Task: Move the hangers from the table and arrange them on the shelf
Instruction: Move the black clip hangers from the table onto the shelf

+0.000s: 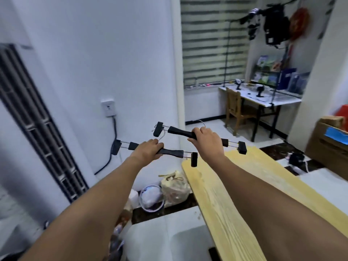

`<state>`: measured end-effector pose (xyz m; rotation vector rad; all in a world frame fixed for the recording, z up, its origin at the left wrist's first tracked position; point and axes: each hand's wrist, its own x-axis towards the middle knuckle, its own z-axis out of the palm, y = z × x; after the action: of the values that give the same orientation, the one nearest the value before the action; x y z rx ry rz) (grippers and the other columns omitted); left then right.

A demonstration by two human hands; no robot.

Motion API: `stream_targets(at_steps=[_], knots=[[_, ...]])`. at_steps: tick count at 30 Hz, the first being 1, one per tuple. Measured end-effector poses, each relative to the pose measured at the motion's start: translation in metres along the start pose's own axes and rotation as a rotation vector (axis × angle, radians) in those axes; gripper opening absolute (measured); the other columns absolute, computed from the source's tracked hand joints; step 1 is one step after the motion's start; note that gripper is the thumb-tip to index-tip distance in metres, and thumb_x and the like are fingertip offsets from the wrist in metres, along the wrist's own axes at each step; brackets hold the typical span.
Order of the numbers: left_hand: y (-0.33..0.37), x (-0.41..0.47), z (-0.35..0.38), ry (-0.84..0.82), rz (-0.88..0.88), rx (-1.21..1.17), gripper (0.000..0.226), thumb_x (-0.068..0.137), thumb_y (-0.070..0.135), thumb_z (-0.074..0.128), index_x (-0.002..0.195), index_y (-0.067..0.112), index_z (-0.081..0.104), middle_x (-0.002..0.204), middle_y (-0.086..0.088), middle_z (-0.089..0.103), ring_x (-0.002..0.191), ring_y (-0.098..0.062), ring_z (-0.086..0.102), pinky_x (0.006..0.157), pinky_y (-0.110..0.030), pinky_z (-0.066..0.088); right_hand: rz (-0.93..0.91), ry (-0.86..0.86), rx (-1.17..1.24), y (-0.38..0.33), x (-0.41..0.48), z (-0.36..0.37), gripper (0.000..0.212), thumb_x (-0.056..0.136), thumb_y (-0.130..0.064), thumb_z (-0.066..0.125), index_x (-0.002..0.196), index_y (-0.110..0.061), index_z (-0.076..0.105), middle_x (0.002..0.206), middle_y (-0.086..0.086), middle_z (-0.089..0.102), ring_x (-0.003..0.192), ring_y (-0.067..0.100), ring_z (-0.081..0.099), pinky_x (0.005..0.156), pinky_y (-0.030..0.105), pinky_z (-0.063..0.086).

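Observation:
I hold two dark clip hangers in the air beyond the far end of the light wooden table [222, 200]. My left hand [148, 151] grips the middle of the nearer hanger [172, 153], whose black clips hang at both ends. My right hand [206, 139] grips the middle of the farther hanger [178, 131], which sits slightly higher and to the right. Each hanger's metal hook pokes up by the fingers. No shelf is clearly in view.
A tall air conditioner [37, 125] stands at the left against the white wall. Plastic bags [175, 187] and a bowl [151, 197] lie on the floor below the hangers. A desk [263, 98] with a wooden chair [237, 112] sits at the back, cardboard boxes [329, 142] at the right.

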<state>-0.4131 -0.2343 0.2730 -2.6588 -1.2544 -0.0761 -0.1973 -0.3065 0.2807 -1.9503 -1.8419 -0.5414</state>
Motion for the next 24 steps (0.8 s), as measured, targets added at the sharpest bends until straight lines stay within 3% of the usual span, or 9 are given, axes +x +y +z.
stream_targets(at_steps=[7,12,14,18,24], knots=[[-0.083,-0.101,-0.01,-0.02,-0.209,-0.048,0.029,0.094,0.031,0.051,0.115,0.012,0.053,0.108,-0.009,0.052,0.1,-0.027,0.053,0.077,-0.038,0.044,-0.153,0.062,0.085,-0.122,0.006,-0.007,0.039,0.098,-0.045,0.041,0.111,-0.01,0.053,0.099,0.009,0.059,0.09,0.028,0.058,0.068,0.036,0.04],[-0.134,-0.186,-0.011,-0.009,-0.326,-0.045,0.029,0.092,0.031,0.052,0.113,0.01,0.052,0.107,-0.009,0.052,0.1,-0.028,0.053,0.077,-0.037,0.042,-0.245,0.079,0.079,-0.211,-0.009,-0.012,0.035,0.075,-0.043,0.075,0.076,-0.012,0.06,0.06,0.004,0.056,0.05,0.024,0.056,0.045,0.027,0.027],[-0.152,-0.222,-0.012,-0.009,-0.38,-0.074,0.029,0.091,0.031,0.053,0.111,0.01,0.053,0.106,-0.009,0.053,0.097,-0.029,0.055,0.076,-0.039,0.045,-0.282,0.09,0.086,-0.245,-0.017,-0.014,0.038,0.067,-0.044,0.081,0.07,-0.014,0.059,0.055,0.001,0.052,0.044,0.021,0.052,0.042,0.025,0.024],[-0.179,-0.292,-0.014,-0.026,-0.497,-0.181,0.029,0.089,0.032,0.056,0.109,0.012,0.055,0.103,-0.007,0.055,0.092,-0.029,0.058,0.077,-0.038,0.049,-0.376,0.118,0.156,-0.305,-0.035,-0.022,0.038,0.066,-0.044,0.081,0.068,-0.015,0.058,0.053,0.0,0.051,0.043,0.021,0.049,0.042,0.024,0.022],[-0.207,-0.382,-0.017,-0.005,-0.634,-0.273,0.021,0.089,0.026,0.058,0.103,0.01,0.06,0.088,0.0,0.05,0.086,-0.023,0.056,0.07,-0.031,0.043,-0.532,0.074,0.303,-0.383,-0.06,-0.026,0.031,0.086,-0.044,0.063,0.086,-0.012,0.06,0.071,0.005,0.059,0.063,0.028,0.059,0.051,0.029,0.03]])
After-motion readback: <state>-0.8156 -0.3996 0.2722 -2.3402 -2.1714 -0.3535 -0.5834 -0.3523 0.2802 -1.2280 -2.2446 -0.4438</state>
